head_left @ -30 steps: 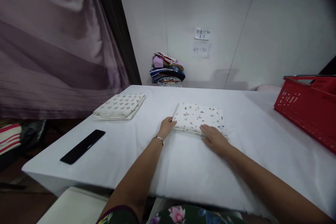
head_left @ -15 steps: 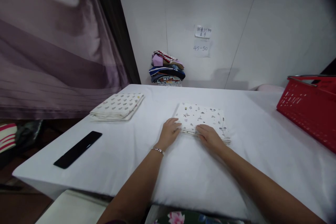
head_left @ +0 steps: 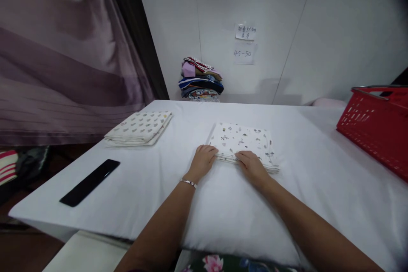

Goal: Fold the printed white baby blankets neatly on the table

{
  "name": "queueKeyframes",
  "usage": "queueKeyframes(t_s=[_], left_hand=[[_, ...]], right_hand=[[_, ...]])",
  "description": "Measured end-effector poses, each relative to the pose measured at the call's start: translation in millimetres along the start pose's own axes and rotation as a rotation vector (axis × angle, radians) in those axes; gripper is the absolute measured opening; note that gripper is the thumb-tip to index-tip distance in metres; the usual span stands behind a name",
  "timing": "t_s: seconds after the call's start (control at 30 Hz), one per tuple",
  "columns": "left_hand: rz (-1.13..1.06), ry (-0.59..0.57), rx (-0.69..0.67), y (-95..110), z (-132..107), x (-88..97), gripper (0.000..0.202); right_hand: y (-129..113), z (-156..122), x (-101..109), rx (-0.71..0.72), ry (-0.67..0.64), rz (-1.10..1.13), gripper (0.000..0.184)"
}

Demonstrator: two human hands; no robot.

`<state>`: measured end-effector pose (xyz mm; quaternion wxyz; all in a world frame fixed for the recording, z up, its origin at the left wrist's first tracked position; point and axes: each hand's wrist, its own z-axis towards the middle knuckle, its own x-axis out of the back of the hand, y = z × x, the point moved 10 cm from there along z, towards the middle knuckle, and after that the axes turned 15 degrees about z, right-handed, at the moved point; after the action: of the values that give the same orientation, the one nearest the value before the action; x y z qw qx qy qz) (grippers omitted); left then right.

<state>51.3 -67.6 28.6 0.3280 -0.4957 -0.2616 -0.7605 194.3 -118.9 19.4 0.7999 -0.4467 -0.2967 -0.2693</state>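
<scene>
A folded white cloth with small printed figures (head_left: 244, 140) lies in the middle of the white-covered table (head_left: 223, 204). My left hand (head_left: 201, 162) rests at the cloth's near left edge, fingers curled onto it. My right hand (head_left: 251, 166) lies on the near edge just to the right, its fingers bent over the fold. Both hands press on the near edge of this cloth. A second folded cloth with a dotted print (head_left: 139, 127) sits apart at the table's far left.
A black phone (head_left: 89, 182) lies near the table's left front edge. A red plastic basket (head_left: 378, 125) stands at the right. A pile of coloured fabrics (head_left: 200, 80) sits against the far wall under two paper notes (head_left: 245, 43). A purple curtain (head_left: 63, 51) hangs at the left.
My left hand has moved from the cloth's left corner to its near edge, closer to my right hand. The right hand shifted slightly left. The cloth stays in place.
</scene>
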Motion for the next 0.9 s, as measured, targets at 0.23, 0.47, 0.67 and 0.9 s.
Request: queueKeyframes(t_s=[0.23, 0.47, 0.67, 0.9], left_hand=[[0.111, 0.005, -0.093, 8, 2, 0.5, 0.026], [0.214, 0.029, -0.115, 9, 3, 0.7, 0.026], [0.156, 0.052, -0.12, 8, -1, 2.4, 0.025], [0.031, 0.157, -0.102, 18, 3, 17.8, 0.021]], right_hand=[[1, 0, -2, 0.014, 0.032, -0.024, 0.03], [-4, 0, -3, 0.068, 0.076, -0.062, 0.028], [-9, -2, -4, 0.099, 0.077, -0.078, 0.025], [-13, -2, -4, 0.14, 0.117, -0.085, 0.024]])
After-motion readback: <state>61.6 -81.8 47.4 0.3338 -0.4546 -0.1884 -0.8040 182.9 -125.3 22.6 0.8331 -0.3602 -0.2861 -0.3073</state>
